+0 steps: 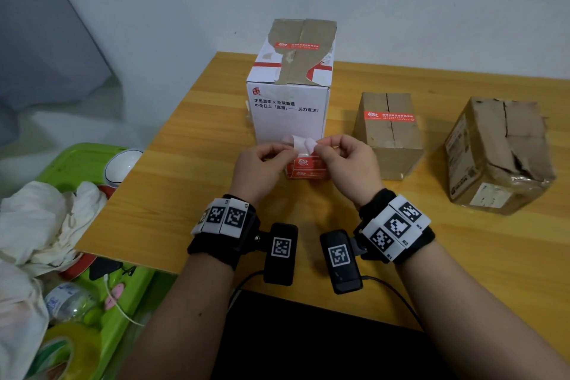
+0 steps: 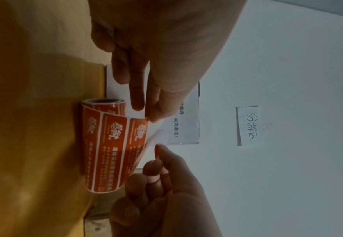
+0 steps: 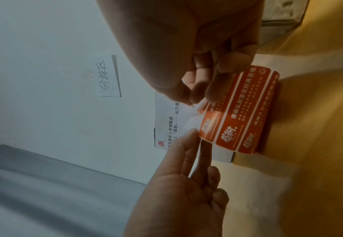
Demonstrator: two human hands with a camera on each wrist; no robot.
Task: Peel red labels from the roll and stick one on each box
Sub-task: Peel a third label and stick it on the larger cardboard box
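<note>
A roll of red labels [image 1: 305,168] [image 2: 105,144] [image 3: 243,112] lies on the wooden table [image 1: 191,194], just in front of a tall white box [image 1: 290,114]. That box carries a red label [image 1: 296,46] on its top. My left hand [image 1: 288,148] [image 2: 152,117] pinches one corner of the strip's free white end [image 1: 300,143]. My right hand [image 1: 317,146] [image 3: 197,101] pinches the other corner, where the backing [image 2: 158,136] curls off a red label. A brown box [image 1: 390,139] to the right bears a red label [image 1: 388,116]. A crumpled brown box [image 1: 499,157] stands furthest right.
A green crate [image 1: 77,160] left of the table holds white cloth [image 1: 40,219], a bottle [image 1: 64,302] and a tape roll [image 1: 71,348]. A white round object [image 1: 123,163] sits at the table's left edge. A handwritten paper note [image 2: 247,126] hangs on the wall.
</note>
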